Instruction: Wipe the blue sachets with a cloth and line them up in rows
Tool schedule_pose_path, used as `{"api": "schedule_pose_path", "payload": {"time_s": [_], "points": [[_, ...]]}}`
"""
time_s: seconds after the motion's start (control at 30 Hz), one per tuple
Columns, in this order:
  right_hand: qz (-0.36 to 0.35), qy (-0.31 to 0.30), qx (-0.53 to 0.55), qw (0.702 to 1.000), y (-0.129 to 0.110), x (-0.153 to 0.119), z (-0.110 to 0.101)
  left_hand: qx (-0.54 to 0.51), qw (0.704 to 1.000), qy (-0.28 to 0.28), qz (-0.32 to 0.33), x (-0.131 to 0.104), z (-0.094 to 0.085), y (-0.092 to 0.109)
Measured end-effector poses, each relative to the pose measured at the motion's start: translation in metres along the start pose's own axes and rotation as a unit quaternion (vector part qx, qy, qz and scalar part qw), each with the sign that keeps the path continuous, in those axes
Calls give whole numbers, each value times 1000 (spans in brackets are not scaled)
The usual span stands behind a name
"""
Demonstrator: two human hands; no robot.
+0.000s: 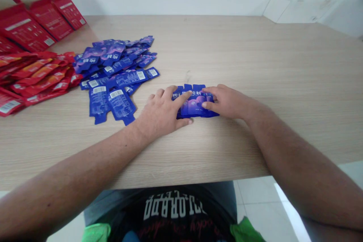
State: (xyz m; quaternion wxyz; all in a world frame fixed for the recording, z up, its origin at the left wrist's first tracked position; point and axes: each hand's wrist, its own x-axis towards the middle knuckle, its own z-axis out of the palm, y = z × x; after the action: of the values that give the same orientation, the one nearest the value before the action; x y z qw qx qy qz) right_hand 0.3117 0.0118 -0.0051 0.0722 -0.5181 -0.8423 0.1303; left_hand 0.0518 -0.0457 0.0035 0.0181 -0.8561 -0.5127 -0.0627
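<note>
Several blue sachets (193, 105) between left hand (167, 111) and right hand (224, 101), both touching them, fingers partly spread.

The person wore a black cloth shirt (181, 217) with large white block lettering and red script beneath (partly hidden in its folds), bright green fabric pieces (96, 232) at both sides, and grey-blue trousers (99, 206).
</note>
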Motion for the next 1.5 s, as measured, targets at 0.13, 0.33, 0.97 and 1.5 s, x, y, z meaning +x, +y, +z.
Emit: {"api": "schedule_pose_path", "payload": {"time_s": [0.13,0.33,0.97,1.5], "points": [[69,-22,-8,997,18,-5,-17,-1,998,16,54,4,4,3],[111,-46,144,982,3,-3,-15,-39,987,-36,151,15,24,-4],[-21,38,11,999,16,6,5,-37,990,-25,133,8,20,-14],[-17,-29,-40,999,-20,-21,-6,-61,986,5,153,5,23,-35]]}}
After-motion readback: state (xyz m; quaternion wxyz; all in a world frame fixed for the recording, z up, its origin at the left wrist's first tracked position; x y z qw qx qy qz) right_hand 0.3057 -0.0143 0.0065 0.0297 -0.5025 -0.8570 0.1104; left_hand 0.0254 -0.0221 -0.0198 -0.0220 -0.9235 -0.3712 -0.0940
